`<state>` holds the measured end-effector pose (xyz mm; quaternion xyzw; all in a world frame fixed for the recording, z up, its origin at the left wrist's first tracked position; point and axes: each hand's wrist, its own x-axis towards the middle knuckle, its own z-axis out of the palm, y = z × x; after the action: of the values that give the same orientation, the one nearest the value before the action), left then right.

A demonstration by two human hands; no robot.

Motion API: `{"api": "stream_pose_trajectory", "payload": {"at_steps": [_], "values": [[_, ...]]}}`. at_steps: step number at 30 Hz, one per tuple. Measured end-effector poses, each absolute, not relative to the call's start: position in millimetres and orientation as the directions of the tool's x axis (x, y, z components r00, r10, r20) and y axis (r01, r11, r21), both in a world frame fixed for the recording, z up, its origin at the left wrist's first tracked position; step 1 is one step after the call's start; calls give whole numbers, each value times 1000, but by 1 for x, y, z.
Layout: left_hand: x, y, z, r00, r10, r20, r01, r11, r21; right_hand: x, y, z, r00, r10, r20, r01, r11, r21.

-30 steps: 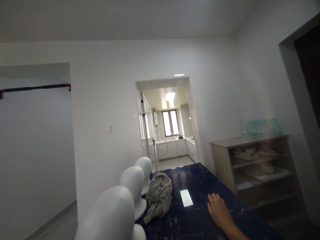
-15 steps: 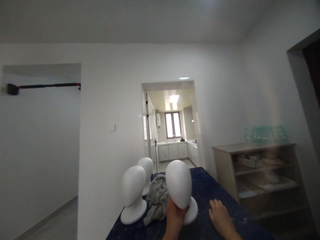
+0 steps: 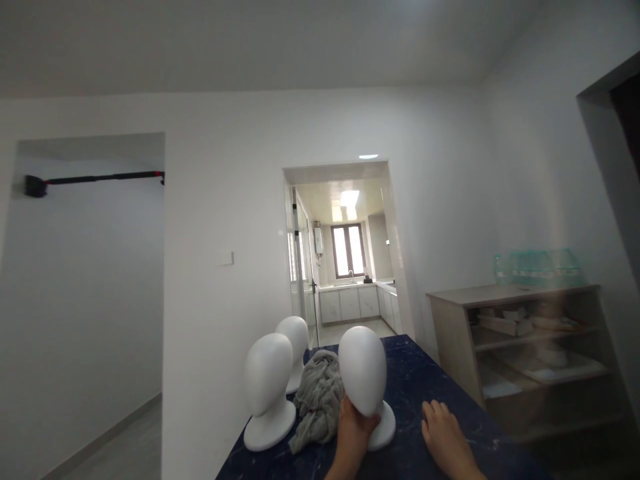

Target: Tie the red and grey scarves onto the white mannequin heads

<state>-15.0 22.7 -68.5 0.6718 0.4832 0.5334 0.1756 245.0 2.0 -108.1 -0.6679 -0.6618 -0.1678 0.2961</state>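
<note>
My left hand (image 3: 354,427) is closed around the neck of a white foam mannequin head (image 3: 364,370), whose round base (image 3: 384,430) is near the table surface; I cannot tell if it touches. To its left lies a crumpled grey cloth (image 3: 320,397). Farther left stand two more white heads, a nearer mannequin head (image 3: 269,373) and a farther mannequin head (image 3: 294,340) partly behind it. My right hand (image 3: 445,430) rests palm down on the table, right of the held head, with loosely bent fingers and nothing seen in it.
The dark blue marbled table (image 3: 407,373) runs away from me toward a doorway with a kitchen (image 3: 350,300) beyond. On the right stands a wooden shelf unit (image 3: 453,333) holding boxes and papers, with wrapped bottles (image 3: 545,267) on top. A white wall (image 3: 220,200) is at the left.
The held mannequin head has shifted slightly right and down, my left hand still round its neck. The view has turned a little. My right hand stays in place on the table.
</note>
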Motion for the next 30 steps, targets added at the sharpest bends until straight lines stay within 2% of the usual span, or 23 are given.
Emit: {"api": "stream_pose_trajectory", "payload": {"at_steps": [5, 10, 13, 16, 21, 24, 26, 28, 30], "values": [[-59, 13, -76, 114, 882, 456, 727, -387, 567, 247, 4, -110, 59, 794, 604, 978, 74, -193], [-109, 13, -68, -75, 890, 450, 929, -101, 355, 246, 3, -109, 67, 799, 598, 979, 62, -192], [-112, 15, -61, -46, 887, 460, 980, -49, 193, 246, 0, -106, 80, 805, 588, 979, 47, -196], [-106, 17, -56, -30, 898, 438, 991, -31, 130, 246, -2, -104, 81, 811, 580, 977, 49, -205], [-114, 19, -40, -21, 902, 431, 976, -75, 203, 247, 0, -105, 79, 813, 577, 977, 50, -205], [-134, 11, -27, -113, 844, 524, 887, -151, 435, 248, 1, -105, 79, 814, 575, 976, 54, -210], [-153, 0, -22, -167, 852, 496, 764, -205, 611, 248, 0, -104, 84, 816, 571, 974, 55, -222], [-172, -14, -21, -114, 905, 409, 688, -225, 690, 246, -2, -102, 88, 817, 570, 970, 59, -234], [-188, -33, -22, -4, 945, 327, 672, -240, 700, 243, -4, -100, 94, 817, 570, 968, 58, -243]]}}
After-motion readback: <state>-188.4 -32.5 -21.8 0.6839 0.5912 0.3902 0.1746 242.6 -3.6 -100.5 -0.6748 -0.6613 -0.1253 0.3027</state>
